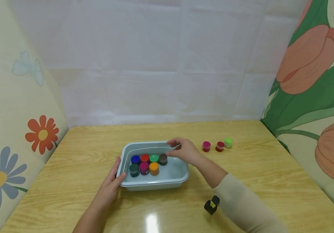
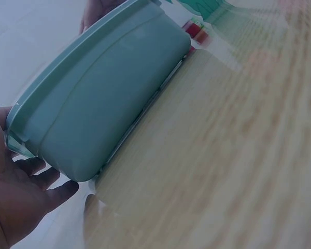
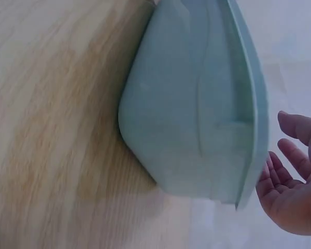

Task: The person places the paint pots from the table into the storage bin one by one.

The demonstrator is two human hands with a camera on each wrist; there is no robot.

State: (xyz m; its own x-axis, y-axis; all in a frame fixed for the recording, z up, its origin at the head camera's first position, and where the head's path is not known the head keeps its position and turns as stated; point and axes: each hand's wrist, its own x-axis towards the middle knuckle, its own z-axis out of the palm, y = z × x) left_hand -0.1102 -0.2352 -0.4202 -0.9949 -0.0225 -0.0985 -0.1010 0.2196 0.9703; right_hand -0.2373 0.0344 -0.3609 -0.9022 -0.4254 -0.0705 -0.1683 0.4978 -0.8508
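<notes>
A pale blue-grey plastic bin [image 1: 169, 185] rests on the table, seen from outside in both wrist views. My left hand [image 1: 110, 183] holds its left end, thumb at the rim and the other fingers against the outer wall. Over the right part of the bin is my right hand [image 1: 186, 151], nothing in its grasp, its fingers apart and loosely bent. Its thumb tip is right by a dark brown jar [image 1: 163, 159]. Beside that jar stand a green jar [image 1: 154, 158], a red jar [image 1: 144, 158], a blue jar [image 1: 135, 160], and a front row with an orange jar [image 1: 154, 169].
Right of the bin, a magenta jar [image 1: 206, 146], a dark red jar [image 1: 220, 146] and a lime green jar [image 1: 228, 142] stand on the wooden table [image 1: 242, 181]. A white sheet [image 1: 143, 64] hangs behind the table. Flower-printed panels flank both sides.
</notes>
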